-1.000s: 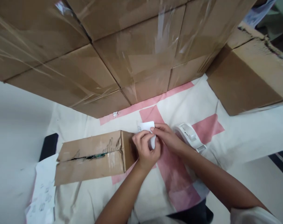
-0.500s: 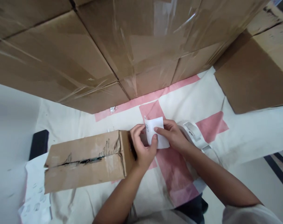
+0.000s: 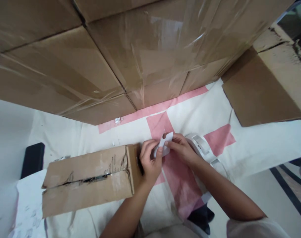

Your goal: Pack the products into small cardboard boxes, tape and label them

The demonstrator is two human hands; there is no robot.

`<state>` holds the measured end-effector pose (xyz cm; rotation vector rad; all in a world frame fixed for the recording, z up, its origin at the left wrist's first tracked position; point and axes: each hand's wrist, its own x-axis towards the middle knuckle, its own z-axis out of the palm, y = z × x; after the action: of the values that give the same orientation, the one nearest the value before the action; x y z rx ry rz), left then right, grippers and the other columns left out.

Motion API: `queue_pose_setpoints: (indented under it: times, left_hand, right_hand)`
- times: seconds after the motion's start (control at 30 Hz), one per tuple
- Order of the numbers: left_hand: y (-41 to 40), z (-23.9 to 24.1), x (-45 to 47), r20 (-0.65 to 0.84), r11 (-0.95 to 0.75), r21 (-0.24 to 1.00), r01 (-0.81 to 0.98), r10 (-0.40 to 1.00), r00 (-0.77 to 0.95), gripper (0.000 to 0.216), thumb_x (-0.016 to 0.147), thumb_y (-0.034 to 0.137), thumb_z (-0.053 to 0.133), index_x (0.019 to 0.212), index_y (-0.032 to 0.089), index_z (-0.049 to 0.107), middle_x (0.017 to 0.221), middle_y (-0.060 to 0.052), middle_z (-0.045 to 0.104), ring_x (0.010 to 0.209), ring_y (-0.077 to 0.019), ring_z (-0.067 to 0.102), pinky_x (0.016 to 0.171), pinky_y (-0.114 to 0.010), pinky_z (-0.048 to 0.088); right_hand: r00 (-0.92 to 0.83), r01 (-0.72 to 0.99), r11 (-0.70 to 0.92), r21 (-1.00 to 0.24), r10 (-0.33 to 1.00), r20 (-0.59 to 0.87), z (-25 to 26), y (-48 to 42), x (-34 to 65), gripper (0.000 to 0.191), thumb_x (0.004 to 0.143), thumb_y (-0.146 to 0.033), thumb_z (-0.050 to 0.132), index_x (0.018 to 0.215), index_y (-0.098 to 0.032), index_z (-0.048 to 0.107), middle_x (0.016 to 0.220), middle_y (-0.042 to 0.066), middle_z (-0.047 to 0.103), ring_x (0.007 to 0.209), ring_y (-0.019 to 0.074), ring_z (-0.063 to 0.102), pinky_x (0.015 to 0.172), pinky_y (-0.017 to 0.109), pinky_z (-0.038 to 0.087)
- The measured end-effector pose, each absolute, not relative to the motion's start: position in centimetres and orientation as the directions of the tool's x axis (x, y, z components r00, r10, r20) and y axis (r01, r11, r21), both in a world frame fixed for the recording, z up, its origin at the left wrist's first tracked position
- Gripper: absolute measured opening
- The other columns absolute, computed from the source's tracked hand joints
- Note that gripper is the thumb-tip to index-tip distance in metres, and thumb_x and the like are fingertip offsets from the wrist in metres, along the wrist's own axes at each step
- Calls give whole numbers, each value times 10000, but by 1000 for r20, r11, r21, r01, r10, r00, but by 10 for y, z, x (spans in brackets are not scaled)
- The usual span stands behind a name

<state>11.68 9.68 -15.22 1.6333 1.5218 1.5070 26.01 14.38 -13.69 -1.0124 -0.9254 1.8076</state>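
Note:
A small white paper label (image 3: 166, 148) is pinched between both hands at the middle of the view, tilted and partly folded. My left hand (image 3: 150, 158) grips its left side, thumb on the near edge. On its right side, my right hand (image 3: 181, 148) holds it between thumb and fingers. Just left of my left hand lies a long cardboard box (image 3: 88, 183), with a torn, dark-streaked seam along its top. A white label printer or dispenser (image 3: 198, 142) sits right behind my right hand, partly hidden by the forearm.
Large taped cardboard boxes (image 3: 150, 49) form a wall at the back. Another carton (image 3: 261, 89) stands at the right. A black phone-like object (image 3: 33, 160) and printed sheets (image 3: 28, 208) lie at the left, on a white and pink cloth (image 3: 249, 145).
The paper has been turned and folded over, so less of its face shows. Both hands have stayed close together on it. The whole view has shifted slightly.

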Motion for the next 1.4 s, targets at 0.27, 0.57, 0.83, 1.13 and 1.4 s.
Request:
queue_pose_setpoints:
  times: [0.27,0.57,0.83,1.13,1.4]
  left_hand:
    - [95,-154,115,383,-287,893,347,889,-252,181,983,292,600,867,197,700,852,-43,708,809,-179,679,747,-291,545]
    - [98,-173,117,220,-166,973,161,879,-423,378,963,551,570,805,217,643,799,-23,651,750,-194,612,699,-300,522]
    - [98,-177,116,158,-123,986,114,907,-389,440,950,621,568,814,206,623,778,-17,613,764,-188,581,734,-298,499]
    - [97,-174,119,155,-144,988,58,898,-412,425,934,617,611,875,196,625,824,-25,618,789,-174,591,747,-275,503]
    - [80,-157,131,85,-64,995,70,927,-366,400,939,600,609,1027,210,602,921,-33,631,865,-165,623,825,-280,520]
  right_hand:
    - [-293,-310,-418,-854,896,-333,-141,139,258,240,684,-424,824,741,-217,716,689,-14,641,669,165,575,686,291,458]
    - [-34,-250,-223,-942,975,-221,-151,150,254,272,776,-487,673,816,-221,713,728,25,674,750,243,641,754,382,506]
    - [61,357,298,-885,938,341,-135,144,260,641,840,-340,691,1456,-281,522,1554,132,454,1480,345,362,1242,570,284]
    - [-303,130,514,-848,835,460,-124,133,255,117,963,-215,608,1059,-217,674,1016,77,694,997,212,649,902,375,530]
    - [-305,48,479,-876,842,444,-125,134,255,125,961,-165,591,873,-206,671,872,41,699,823,166,670,776,305,538]
